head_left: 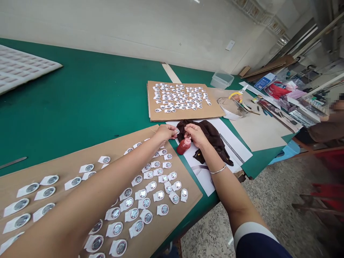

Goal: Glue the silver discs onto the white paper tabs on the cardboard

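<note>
My left hand [166, 133] pinches a small round silver piece with a white rim [176, 132] at its fingertips. Close by on the right, my right hand [195, 134] has its fingers pressed together in front of a crumpled dark brown cloth [212, 132]. What those fingers hold, if anything, is too small to make out. A red squeeze bottle [184, 147] with a pink nozzle stands just below the two hands. Under my left arm lies a cardboard sheet [185, 211] with many silver discs on white tabs [162, 209] spread over it.
A second cardboard stack [185, 115] carries more discs behind my hands. White printed paper [205, 179] lies under the cloth. Yellow-handled scissors [235, 95], a clear tub [221, 79] and packets [278, 89] lie right. A metal strip [13, 162] rests left. Another person [329, 125] sits far right.
</note>
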`<control>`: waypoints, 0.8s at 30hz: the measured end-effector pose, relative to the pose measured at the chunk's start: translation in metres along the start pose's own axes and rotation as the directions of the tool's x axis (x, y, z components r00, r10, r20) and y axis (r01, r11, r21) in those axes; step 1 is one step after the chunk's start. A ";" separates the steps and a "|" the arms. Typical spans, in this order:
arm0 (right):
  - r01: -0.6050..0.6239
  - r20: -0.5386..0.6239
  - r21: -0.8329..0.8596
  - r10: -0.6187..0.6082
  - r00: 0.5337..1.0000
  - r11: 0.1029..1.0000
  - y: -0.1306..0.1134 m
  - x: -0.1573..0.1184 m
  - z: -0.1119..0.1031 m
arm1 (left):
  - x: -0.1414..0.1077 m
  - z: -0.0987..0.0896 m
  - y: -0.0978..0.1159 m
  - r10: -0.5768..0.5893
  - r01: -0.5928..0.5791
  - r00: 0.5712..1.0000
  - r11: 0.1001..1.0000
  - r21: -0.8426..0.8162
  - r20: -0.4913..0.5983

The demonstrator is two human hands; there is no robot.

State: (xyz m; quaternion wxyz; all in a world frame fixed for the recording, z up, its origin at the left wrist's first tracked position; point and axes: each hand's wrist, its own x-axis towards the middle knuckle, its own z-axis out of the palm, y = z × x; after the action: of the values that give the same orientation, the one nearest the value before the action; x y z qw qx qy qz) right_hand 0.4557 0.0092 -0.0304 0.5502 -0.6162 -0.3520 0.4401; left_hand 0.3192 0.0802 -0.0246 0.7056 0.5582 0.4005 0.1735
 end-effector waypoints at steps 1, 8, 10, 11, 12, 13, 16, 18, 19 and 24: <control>-0.002 -0.003 -0.009 0.002 1.000 1.000 0.000 -0.001 0.000 | -0.003 -0.001 0.006 0.026 -0.026 1.000 1.000 0.012 -0.015; -0.027 -0.009 -0.048 0.026 1.000 0.998 0.000 -0.010 -0.006 | -0.058 -0.075 0.053 0.260 -0.229 0.948 0.958 0.175 -0.185; -0.021 -0.033 -0.056 0.019 0.999 0.998 0.002 -0.009 -0.011 | -0.090 -0.117 0.049 0.283 -0.186 0.931 0.912 0.366 -0.231; -0.005 -0.058 -0.060 0.002 0.998 0.998 0.002 -0.007 -0.013 | -0.108 -0.138 0.043 0.270 -0.113 0.926 0.866 0.488 -0.264; 0.013 -0.086 -0.064 -0.018 0.996 0.998 0.002 -0.007 -0.016 | -0.127 -0.158 0.036 0.223 0.001 0.920 0.820 0.572 -0.321; 0.038 -0.120 -0.069 -0.046 0.992 0.997 0.000 -0.006 -0.019 | -0.145 -0.175 0.027 0.188 0.073 0.909 0.806 0.587 -0.371; 0.115 -0.225 -0.087 -0.133 0.965 0.989 -0.010 -0.008 -0.026 | -0.188 -0.213 -0.003 0.102 0.212 0.881 0.789 0.576 -0.463; 0.148 -0.270 -0.104 -0.171 0.947 0.984 -0.020 -0.011 -0.030 | -0.203 -0.225 -0.021 0.056 0.267 0.868 0.784 0.560 -0.493; 0.158 -0.285 -0.117 -0.185 0.941 0.981 -0.025 -0.013 -0.032 | -0.207 -0.227 -0.028 0.045 0.280 0.866 0.783 0.556 -0.499; 0.182 -0.345 -0.248 -0.262 0.901 0.952 -0.042 -0.033 -0.040 | -0.213 -0.224 -0.044 0.071 0.253 0.870 0.784 0.567 -0.487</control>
State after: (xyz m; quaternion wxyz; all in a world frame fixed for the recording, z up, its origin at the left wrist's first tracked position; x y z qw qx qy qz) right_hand 0.4830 -0.0303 0.0162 0.5859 -0.6987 -0.3533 0.2092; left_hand 0.0088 0.0645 0.0012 0.3700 0.6744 0.6252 0.1319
